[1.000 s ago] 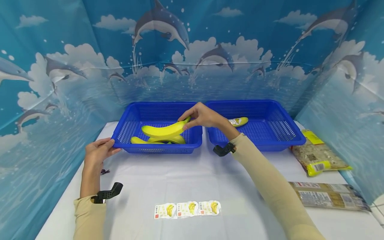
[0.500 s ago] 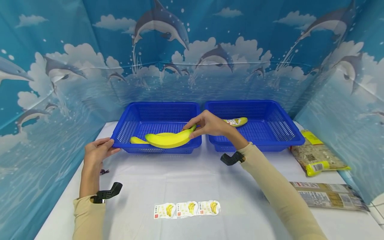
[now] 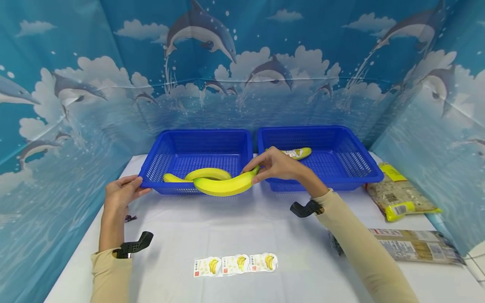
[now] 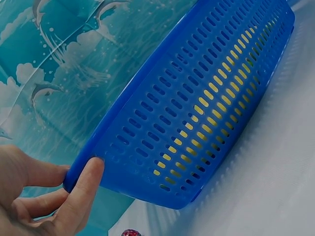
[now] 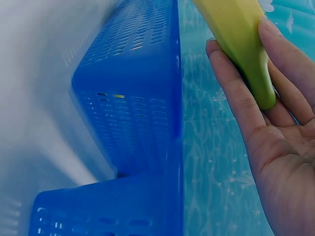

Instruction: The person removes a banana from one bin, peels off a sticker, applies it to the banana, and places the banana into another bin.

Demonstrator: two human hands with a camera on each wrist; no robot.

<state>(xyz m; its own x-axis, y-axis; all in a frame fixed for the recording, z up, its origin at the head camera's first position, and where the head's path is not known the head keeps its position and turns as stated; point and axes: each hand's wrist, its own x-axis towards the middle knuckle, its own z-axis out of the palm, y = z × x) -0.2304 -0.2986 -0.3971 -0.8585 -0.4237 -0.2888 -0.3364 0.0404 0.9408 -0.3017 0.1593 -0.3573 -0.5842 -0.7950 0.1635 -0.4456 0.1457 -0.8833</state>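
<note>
My right hand (image 3: 278, 165) grips a yellow banana (image 3: 223, 186) by its greenish stem end. In the head view the banana overlaps the front rim of the left blue basket (image 3: 208, 134). The right wrist view shows fingers and thumb around the stem of this banana (image 5: 238, 42), above basket level. At that basket's front left corner, my left hand (image 3: 120, 193) pinches the rim, thumb on one side and fingers on the other, as the left wrist view shows for the hand (image 4: 54, 196). Inside the left basket lie another banana (image 3: 208, 173) and a partly hidden banana (image 3: 173, 178).
A second blue basket (image 3: 341, 162) stands to the right, holding a banana with a label (image 3: 301, 153). Three banana stickers (image 3: 235, 264) lie in a row on the white table (image 3: 170, 235). Two packaged food bags, a yellow-ended bag (image 3: 399, 191) and a long pack (image 3: 413, 246), lie at right.
My right hand has moved right and toward me with the banana, from above the left basket's inside to its front rim. The left hand stays on the basket corner.
</note>
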